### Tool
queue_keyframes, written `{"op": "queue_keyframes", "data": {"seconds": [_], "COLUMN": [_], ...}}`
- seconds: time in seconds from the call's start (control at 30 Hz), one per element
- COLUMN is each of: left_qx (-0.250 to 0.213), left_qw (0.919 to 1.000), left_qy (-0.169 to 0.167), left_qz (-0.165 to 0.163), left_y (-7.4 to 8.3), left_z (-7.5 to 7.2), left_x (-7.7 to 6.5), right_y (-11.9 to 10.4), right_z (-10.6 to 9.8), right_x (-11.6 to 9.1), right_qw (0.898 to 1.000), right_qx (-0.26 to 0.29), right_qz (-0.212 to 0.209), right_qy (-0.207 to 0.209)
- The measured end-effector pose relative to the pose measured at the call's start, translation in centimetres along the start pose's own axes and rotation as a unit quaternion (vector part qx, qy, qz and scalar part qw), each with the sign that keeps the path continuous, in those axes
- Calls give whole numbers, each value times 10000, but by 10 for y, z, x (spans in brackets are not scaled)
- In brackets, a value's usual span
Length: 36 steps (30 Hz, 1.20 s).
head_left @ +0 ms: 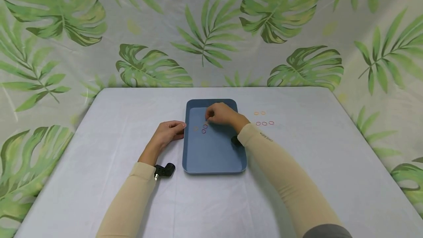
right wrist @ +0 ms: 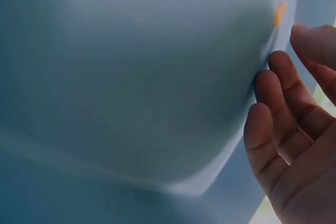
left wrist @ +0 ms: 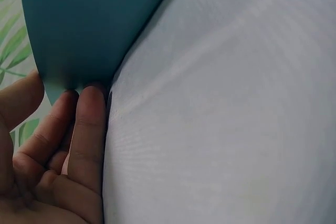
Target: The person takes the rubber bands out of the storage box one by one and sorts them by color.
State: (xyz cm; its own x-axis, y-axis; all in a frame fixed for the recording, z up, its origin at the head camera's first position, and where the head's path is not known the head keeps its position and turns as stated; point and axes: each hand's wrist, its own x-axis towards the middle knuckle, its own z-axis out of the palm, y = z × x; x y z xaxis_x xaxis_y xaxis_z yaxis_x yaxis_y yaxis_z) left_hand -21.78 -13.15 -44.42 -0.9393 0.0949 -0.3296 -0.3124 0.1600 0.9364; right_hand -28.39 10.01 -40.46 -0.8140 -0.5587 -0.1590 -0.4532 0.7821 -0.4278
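Note:
A blue rectangular tray [head_left: 214,157] lies on the table. My left hand [head_left: 169,132] is at its left side; in the left wrist view the thumb [left wrist: 23,98] is at the rim and fingertips touch the outer wall. My right hand [head_left: 221,114] is over the tray's upper part with bent fingers. Just below its fingertips lie small thin rings like rubber bands, including a red ring [head_left: 205,126] and another red ring [head_left: 203,131]. A faint orange ring [head_left: 195,129] lies left of them. In the right wrist view an orange band [right wrist: 280,14] appears apart from the fingertips.
Right of the tray, two orange rings [head_left: 259,113] lie above a row of three red rings [head_left: 264,123]. A white cloth [head_left: 132,109] covers the table. A leaf-patterned curtain [head_left: 211,72] hangs behind it. Small black cameras are on both wrists.

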Motion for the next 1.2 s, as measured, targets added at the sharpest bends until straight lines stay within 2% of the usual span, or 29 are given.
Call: {"op": "queue_keyframes", "data": {"seconds": [0.17, 0.4, 0.8, 1.2], "left_qx": [-39, -54, -50, -65], "left_qw": [10000, 9999, 10000, 9999], "left_qy": [-37, -62, -65, -57], "left_qz": [21, 60, 31, 72], "left_y": [-1, -2, -3, 0], "left_z": [0, -1, -1, 0], "left_x": [1, 1, 2, 0], "right_y": [1, 0, 2, -2], "right_z": [4, 8, 12, 11], "right_x": [0, 1, 4, 4], "right_qw": [9999, 9996, 9994, 9994], "right_qx": [12, -271, -274, -256], "right_qz": [82, 5, -73, 131], "right_qy": [85, 96, 199, 181]}}
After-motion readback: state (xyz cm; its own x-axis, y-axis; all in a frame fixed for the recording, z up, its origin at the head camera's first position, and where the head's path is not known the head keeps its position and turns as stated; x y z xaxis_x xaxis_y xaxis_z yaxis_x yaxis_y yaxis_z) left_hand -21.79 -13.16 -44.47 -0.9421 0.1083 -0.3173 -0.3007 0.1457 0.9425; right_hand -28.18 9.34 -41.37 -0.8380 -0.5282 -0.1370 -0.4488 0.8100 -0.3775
